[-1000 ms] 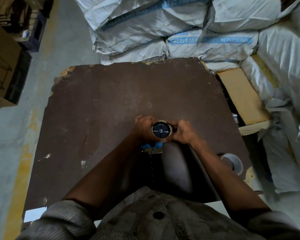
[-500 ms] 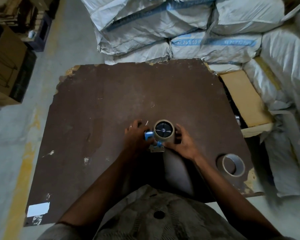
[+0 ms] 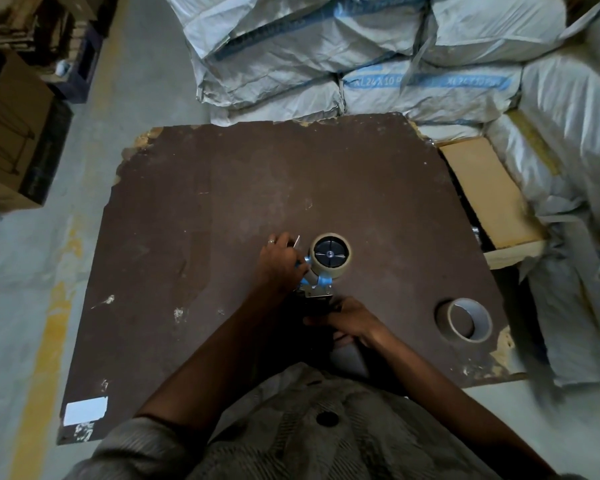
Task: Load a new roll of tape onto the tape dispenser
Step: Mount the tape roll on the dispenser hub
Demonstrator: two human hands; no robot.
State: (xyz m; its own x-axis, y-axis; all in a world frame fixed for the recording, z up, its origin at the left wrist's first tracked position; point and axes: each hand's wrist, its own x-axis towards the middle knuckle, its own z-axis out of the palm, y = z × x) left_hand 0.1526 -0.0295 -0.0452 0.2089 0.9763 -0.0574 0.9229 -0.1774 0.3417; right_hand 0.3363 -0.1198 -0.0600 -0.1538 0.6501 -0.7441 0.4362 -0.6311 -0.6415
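A blue tape dispenser [image 3: 317, 284] stands over the brown board [image 3: 222, 202], with a tan tape roll [image 3: 330, 254] seated on its black hub. My left hand [image 3: 279, 266] grips the dispenser's left side, beside the roll, fingers curled around the blue frame. My right hand [image 3: 349, 318] is closed on the dispenser's dark handle, just below the metal plate. A second tape roll [image 3: 468, 320], grey inside, lies flat on the board to the right, apart from both hands.
White woven sacks [image 3: 326, 64] are stacked behind and right of the board. A tan foam block [image 3: 485, 192] lies at the board's right edge. Cardboard boxes [image 3: 11, 133] stand at far left. A white label [image 3: 85, 410] sticks to the board's near-left corner.
My right hand left the roll's side and dropped down onto the handle. My left hand stayed on the dispenser's left side. The roll now shows fully.
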